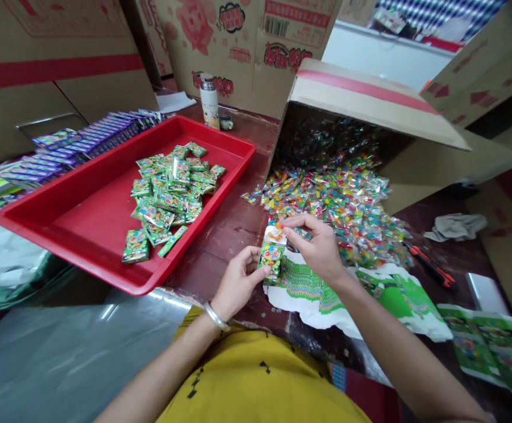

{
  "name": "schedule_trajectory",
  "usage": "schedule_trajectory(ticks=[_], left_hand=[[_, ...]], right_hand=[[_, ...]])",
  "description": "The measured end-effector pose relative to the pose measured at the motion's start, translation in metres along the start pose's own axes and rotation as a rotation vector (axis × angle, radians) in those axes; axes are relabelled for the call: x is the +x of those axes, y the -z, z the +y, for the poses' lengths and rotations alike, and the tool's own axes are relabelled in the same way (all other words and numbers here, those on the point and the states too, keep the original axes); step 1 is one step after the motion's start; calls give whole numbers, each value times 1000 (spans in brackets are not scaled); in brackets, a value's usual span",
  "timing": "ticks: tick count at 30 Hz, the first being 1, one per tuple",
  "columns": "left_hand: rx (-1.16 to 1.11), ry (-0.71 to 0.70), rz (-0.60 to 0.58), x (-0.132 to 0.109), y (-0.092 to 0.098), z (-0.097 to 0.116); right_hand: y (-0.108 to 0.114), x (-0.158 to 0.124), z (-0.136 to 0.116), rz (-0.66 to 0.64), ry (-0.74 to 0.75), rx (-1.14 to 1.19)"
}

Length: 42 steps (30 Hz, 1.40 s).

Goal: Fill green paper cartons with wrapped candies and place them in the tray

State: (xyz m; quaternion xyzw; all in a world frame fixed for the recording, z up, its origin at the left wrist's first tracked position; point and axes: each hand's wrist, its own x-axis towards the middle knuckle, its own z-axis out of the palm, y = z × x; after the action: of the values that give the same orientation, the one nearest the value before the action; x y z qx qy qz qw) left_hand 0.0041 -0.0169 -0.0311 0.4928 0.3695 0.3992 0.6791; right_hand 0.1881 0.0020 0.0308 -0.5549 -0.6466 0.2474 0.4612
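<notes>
Green box [272, 259] in left grip [237, 282], orange candy packet [276, 233] tight in right grip [316, 247].

The small box [272, 256] is multicoloured on green, the tray [93, 214] red.

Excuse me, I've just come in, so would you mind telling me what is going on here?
A person holds a small green box upright in the left hand, its top open. The right hand pinches a small orange packet at that opening. Beyond the hands, a heap of wrapped sweets spills from a cardboard box. To the left, a red tray holds a pile of green boxes.
</notes>
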Motion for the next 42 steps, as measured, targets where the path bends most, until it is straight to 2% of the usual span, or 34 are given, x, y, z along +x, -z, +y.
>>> schedule_trajectory(ticks=[3, 7, 9, 11, 13, 16, 18, 21, 24, 27, 31, 34, 38, 42], left_hand=[[19, -26, 54, -3, 1, 1], [141, -64, 50, -9, -3, 3], [159, -87, 43, -12, -7, 6], [137, -107, 45, -14, -10, 10], [107, -129, 48, -15, -12, 14], [64, -147, 18, -15, -13, 18], [50, -130, -14, -15, -12, 18], [40, -80, -51, -15, -12, 14], [6, -71, -58, -13, -13, 13], [-68, -104, -29, -12, -17, 15], [-124, -130, 26, -13, -20, 16], [-36, -149, 38, -15, -19, 14], [109, -163, 14, -17, -15, 13], [149, -132, -34, -17, -11, 16]], right_hand=[[7, 2, -2, -135, 114, -153], [23, 9, -7, -379, 199, -292], [27, 11, -10, -472, 208, -265], [27, 8, -12, -550, 171, -143], [23, -1, -11, -514, 56, 19], [8, -23, -2, -269, -162, 223], [-3, -39, 5, -177, -226, 309], [-14, -52, 11, -108, -195, 279], [-16, -53, 8, -61, -126, 200], [-17, -48, 3, 4, -154, 308], [-17, -40, 1, -47, -171, 393], [-14, -35, 3, -122, -232, 388], [-6, -26, 6, -195, -341, 383], [-2, -20, 5, -227, -333, 375]])
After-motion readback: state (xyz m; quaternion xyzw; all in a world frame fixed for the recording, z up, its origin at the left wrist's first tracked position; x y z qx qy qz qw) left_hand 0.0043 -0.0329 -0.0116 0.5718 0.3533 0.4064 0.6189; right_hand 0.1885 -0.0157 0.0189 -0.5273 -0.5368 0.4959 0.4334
